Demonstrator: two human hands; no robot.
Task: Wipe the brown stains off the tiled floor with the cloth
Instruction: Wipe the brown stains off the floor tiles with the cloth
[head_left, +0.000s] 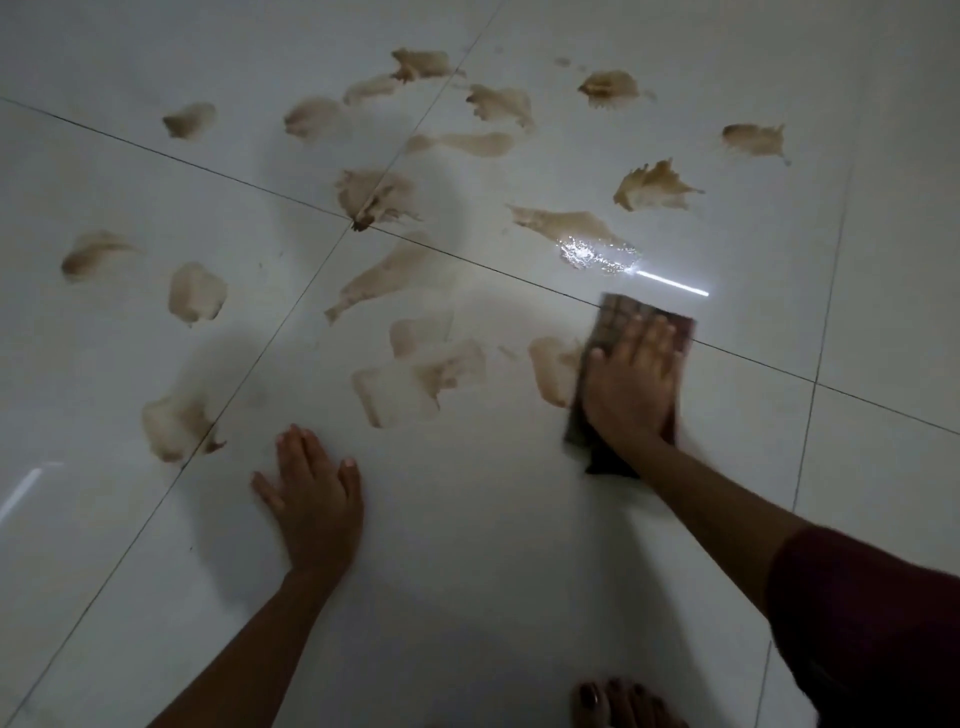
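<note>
Cloth (618, 332) lengthwise away, under right hand (631, 379)

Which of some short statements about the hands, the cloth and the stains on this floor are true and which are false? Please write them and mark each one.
1. The right hand presses flat on the cloth. True.
2. The left hand holds a second cloth. False: it rests open on the bare tiled floor, with nothing under it.
3. Many brown stains remain on the tiles. True.
4. The cloth lies to the left of the left hand. False: it lies to the right of it, under the right hand.
5. A stain touches the left edge of the cloth. True.
6. The person wears shoes. False: a bare foot shows at the bottom edge.
</note>
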